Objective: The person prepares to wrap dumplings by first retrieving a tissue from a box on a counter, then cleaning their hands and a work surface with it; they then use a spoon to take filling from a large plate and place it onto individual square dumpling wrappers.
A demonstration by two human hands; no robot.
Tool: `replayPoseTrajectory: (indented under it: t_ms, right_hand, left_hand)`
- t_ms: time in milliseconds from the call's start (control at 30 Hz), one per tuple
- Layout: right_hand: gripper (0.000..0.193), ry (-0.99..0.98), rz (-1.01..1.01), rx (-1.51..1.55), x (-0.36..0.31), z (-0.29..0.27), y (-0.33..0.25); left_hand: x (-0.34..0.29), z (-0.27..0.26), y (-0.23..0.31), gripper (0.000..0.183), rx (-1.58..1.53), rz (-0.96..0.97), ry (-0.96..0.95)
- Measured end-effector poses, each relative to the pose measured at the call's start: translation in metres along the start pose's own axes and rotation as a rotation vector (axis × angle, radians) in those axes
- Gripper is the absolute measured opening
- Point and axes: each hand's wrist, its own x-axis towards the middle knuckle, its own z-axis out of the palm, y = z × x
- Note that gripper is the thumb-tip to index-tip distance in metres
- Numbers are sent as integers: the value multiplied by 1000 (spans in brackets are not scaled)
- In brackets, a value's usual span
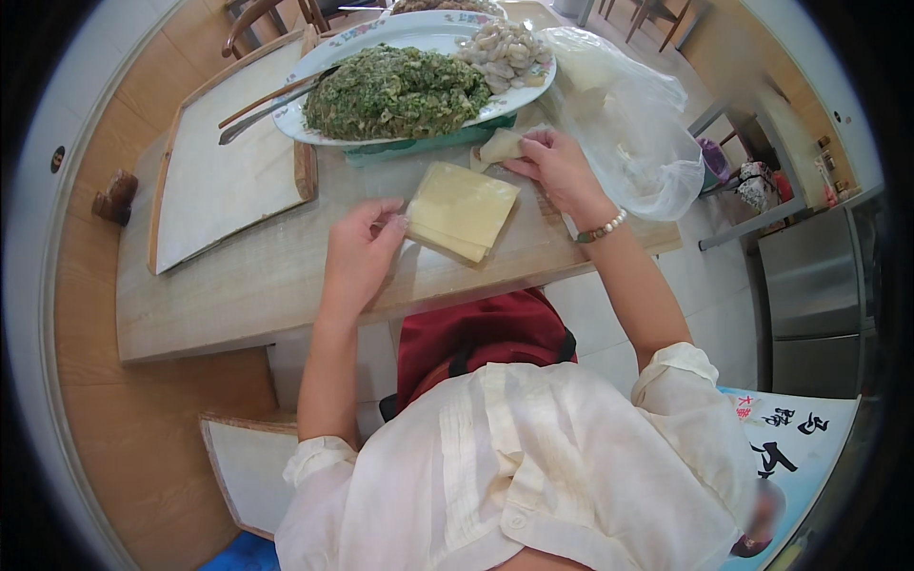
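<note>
A stack of square yellow dough wrappers lies on the wooden table in front of me. My left hand pinches its left corner between thumb and fingers. Just beyond the right side of the stack, my right hand has its fingers closed on a pale, crumpled dough wrapper. Past both hands sits a large oval plate with a flowered rim. It bears a big mound of chopped green filling and, at the right, a heap of peeled shrimp.
Chopsticks and a metal utensil stick out over the plate's left rim. A white wood-framed tray rests at the left, a clear plastic bag at the right. The plate stands on a green container. The table's near edge is close to me.
</note>
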Motion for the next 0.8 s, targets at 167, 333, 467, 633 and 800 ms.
replayPoseTrajectory:
  t_ms: [167, 333, 467, 633, 800]
  right_hand:
    - [30, 224, -467, -962, -37, -9, -12]
    - [28, -85, -397, -641, -66, -2, 8]
    - [31, -53, -465, -769, -75, 6, 5]
    - [28, -45, -536, -672, -74, 1, 5]
    - [29, -60, -707, -813, -77, 3, 1]
  left_hand:
    - [7, 5, -17, 33, 53, 49, -20]
    - [10, 4, -3, 31, 30, -46, -87]
    - [14, 8, 2, 31, -30, -5, -68]
    - [16, -1, 1, 34, 126, 189, -163]
    - [32, -11, -8, 35, -70, 62, -277]
